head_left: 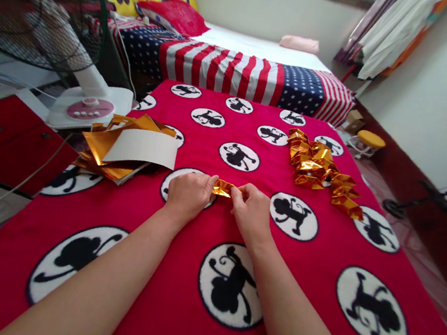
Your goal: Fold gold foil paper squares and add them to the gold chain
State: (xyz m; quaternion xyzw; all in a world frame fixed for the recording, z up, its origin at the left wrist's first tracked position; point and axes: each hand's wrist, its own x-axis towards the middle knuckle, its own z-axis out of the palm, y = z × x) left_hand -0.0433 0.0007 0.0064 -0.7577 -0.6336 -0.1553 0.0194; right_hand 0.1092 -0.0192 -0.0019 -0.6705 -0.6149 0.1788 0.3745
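Observation:
Between my two hands is a small folded piece of shiny gold foil paper (223, 188), held low over the red monkey-print cloth (204, 154). My left hand (190, 195) is closed, its thumb and fingers pinching the left end. The right end sits in the pinch of my right hand (251, 209). My fingers cover both ends of the fold. To the left lies a loose stack of gold paper sheets (96, 145), with a pale sheet (143, 148) on top, white side up. Several folded gold paper pieces (311, 163) lie in a heap on the right.
An electric fan (90, 107) stands at the left beside a red-fronted cabinet (10, 143). Beyond the cloth is a bed with a stars-and-stripes cover (228, 74) and a red pillow (174, 14). A yellow-topped stool (371, 139) stands at the right wall.

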